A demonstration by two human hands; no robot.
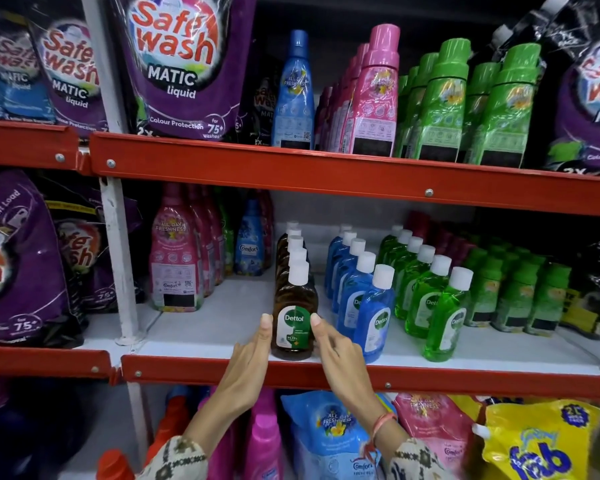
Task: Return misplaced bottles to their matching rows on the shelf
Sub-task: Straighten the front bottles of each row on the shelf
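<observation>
Your left hand (248, 358) and right hand (340, 355) flank the front brown Dettol bottle (294, 313), fingers straight and loosely spread, with the fingertips touching its sides at label height; neither hand wraps around it, so this is a light two-sided touch and not a closed grasp. The bottle stands upright at the near edge of the middle shelf (205, 327), heading a row of brown bottles (293, 251) with white caps that runs to the far side. Just to the right stands a row of blue Dettol bottles (357, 289), and right of that a row of green Dettol bottles (426, 292), both upright and angled back. To the left, pink softener bottles (177, 258) and one blue Comfort bottle (249, 244) stand farther back. Purple Safewash pouches (177, 64) fill the upper shelf on the left.
</observation>
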